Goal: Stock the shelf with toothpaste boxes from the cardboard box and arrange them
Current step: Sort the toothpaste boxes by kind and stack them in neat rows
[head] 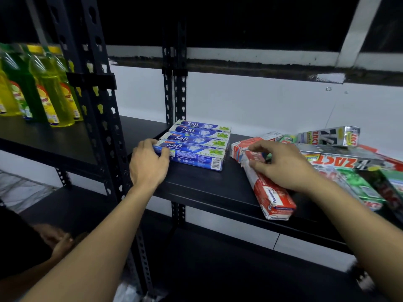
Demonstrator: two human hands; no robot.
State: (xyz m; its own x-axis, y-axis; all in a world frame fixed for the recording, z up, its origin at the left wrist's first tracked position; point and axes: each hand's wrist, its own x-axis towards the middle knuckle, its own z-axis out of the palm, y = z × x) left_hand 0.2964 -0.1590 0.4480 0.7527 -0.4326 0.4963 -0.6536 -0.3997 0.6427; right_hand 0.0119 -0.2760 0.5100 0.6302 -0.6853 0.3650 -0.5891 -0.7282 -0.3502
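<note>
Safi boxes point(194, 144): blue, four, neat row | Pepsodent box point(270, 192): red, dented

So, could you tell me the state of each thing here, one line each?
Safi boxes: lying flat, lined up in a neat row.
Pepsodent box: lying flat, askew, end past the shelf edge.
Zact boxes: piled untidily.
Left hand: touching the front Safi box.
Right hand: resting on the Pepsodent box.
</note>
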